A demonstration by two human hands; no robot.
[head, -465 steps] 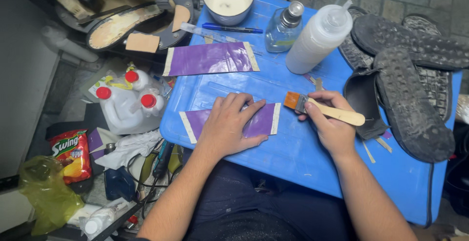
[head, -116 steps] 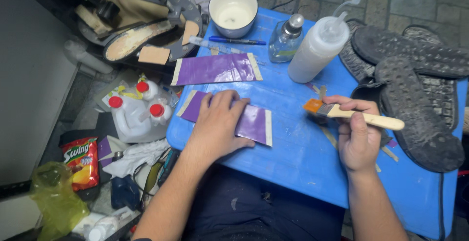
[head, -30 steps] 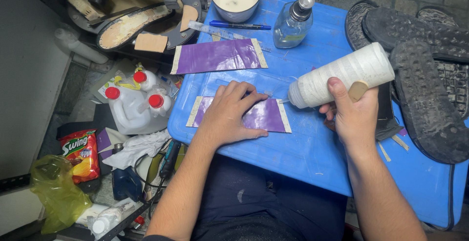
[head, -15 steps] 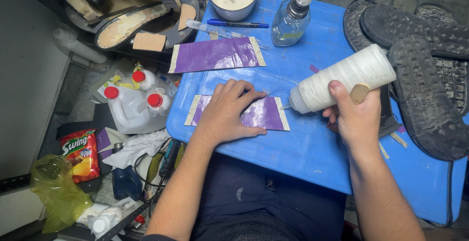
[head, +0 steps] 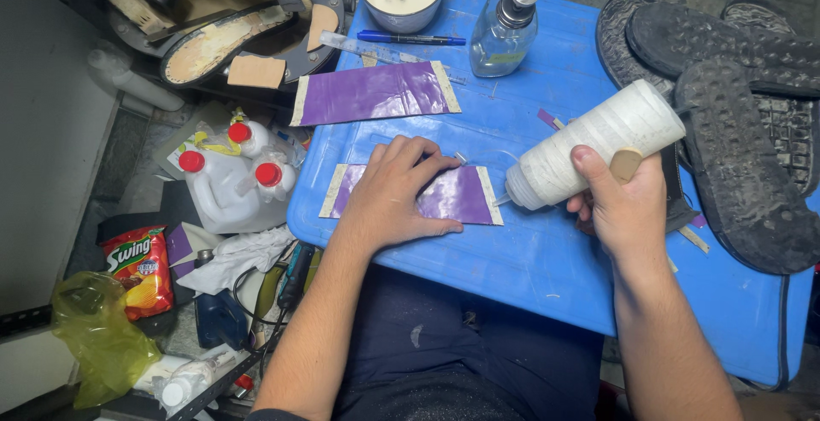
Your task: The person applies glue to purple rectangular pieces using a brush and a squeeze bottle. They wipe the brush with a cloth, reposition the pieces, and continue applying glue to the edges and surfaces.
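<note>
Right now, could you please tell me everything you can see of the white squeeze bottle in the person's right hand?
The white squeeze bottle is a cylinder of cloudy, ribbed plastic, smudged in places. It lies tilted nearly on its side, its thin nozzle pointing down-left at the right edge of the purple piece; whether they touch is unclear. The right hand grips it from below, thumb over its body, alongside a tan wooden handle. It hangs above the blue lid.
</note>
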